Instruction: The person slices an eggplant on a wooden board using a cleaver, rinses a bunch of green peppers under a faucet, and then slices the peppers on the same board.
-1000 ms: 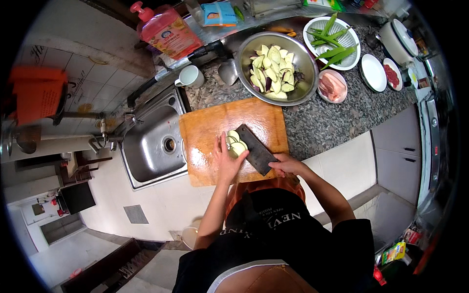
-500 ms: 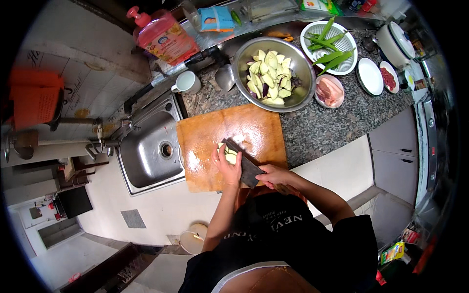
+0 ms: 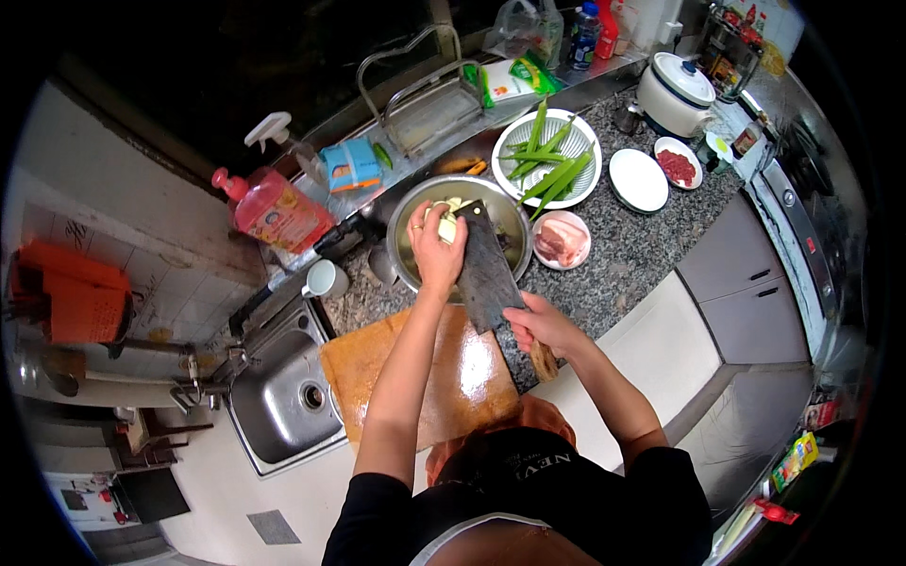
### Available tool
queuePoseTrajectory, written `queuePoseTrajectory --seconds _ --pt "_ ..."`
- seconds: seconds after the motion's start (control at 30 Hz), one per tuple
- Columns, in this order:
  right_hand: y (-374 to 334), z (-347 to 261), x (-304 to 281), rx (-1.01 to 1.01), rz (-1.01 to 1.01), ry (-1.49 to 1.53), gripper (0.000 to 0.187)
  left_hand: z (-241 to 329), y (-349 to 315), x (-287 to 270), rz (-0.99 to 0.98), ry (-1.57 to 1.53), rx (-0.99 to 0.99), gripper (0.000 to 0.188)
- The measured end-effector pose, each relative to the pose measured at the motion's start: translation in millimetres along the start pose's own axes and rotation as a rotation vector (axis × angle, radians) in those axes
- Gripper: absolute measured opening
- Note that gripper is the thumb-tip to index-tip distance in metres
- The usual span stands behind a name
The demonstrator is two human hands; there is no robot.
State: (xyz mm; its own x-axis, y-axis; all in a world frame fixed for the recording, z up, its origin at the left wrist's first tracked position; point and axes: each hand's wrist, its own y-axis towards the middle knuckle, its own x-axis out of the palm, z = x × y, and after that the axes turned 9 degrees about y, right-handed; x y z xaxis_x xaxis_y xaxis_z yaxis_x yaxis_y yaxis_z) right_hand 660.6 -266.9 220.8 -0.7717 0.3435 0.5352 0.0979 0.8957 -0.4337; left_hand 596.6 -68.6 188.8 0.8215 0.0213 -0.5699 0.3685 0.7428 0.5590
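Note:
My right hand point(image 3: 545, 325) is closed around the wooden handle of a dark, broad-bladed cleaver point(image 3: 488, 269). The blade reaches over the steel bowl point(image 3: 401, 234). Beside the blade, my left hand point(image 3: 436, 253) is closed on pale cut eggplant pieces point(image 3: 447, 226), above the bowl. My hand and the blade hide much of what lies inside the bowl. Below my forearms, the wet wooden cutting board point(image 3: 462, 382) lies next to the sink, with no pieces visible on it.
Behind the bowl stands a white basket point(image 3: 593, 174) of green pods. Right of the bowl are a small dish of meat point(image 3: 562, 241), a white plate point(image 3: 638, 180), a dish of red minced meat point(image 3: 677, 168) and a rice cooker point(image 3: 672, 92). A mug point(image 3: 326, 279) sits by the sink point(image 3: 274, 401).
Both hands have moved up and away from the cutting board to over the bowl, carrying the cleaver and the eggplant pieces. The view has shifted, showing more of the back ledge.

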Motion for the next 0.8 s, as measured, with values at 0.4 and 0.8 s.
queuePoseTrajectory --seconds 0.4,0.8 --pt "-41.2 33.4 -41.3 0.003 0.115 -0.195 0.015 -113.1 -27.0 35.9 -0.132 -0.598 -0.532 0.020" --pt "-19.0 123.6 -8.7 -0.294 -0.158 -1.348 0.040 -87.8 -79.5 -64.2 -0.035 -0.692 -0.829 0.019"
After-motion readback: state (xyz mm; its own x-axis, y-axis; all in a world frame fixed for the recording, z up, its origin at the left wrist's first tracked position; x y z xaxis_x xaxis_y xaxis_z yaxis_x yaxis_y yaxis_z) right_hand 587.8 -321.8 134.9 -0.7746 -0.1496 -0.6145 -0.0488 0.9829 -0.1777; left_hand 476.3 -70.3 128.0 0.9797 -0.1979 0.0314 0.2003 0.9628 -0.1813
